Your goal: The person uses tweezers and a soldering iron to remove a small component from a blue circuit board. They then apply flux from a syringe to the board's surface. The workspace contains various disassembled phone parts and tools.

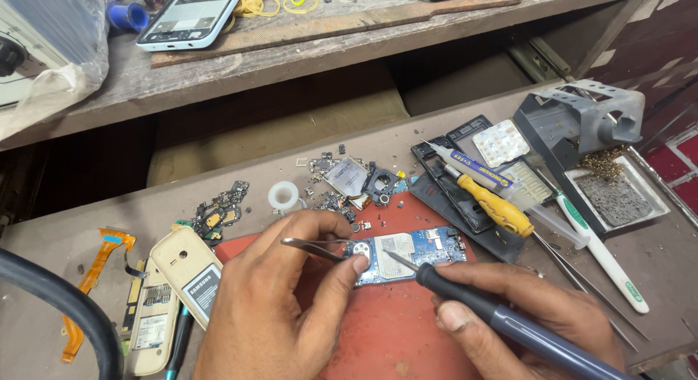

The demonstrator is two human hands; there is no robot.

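Observation:
A blue phone circuit board [414,250] lies on a red mat [385,329]. My left hand [280,307] holds metal tweezers [314,246] whose tips rest at the board's left end, with the thumb pressing beside it. My right hand [523,314] grips a dark soldering iron [502,320], its thin tip touching the middle of the board. The iron's handle runs off toward the bottom right.
A cream phone shell [190,271] and an orange flex cable [91,278] lie at left. Loose small parts [349,180] and a tape roll [283,196] sit behind the mat. A yellow-handled screwdriver [494,205], a syringe [472,169], a soldering stand [582,118] and a white toothbrush [603,256] are at right. A smartphone [190,16] rests on the shelf above.

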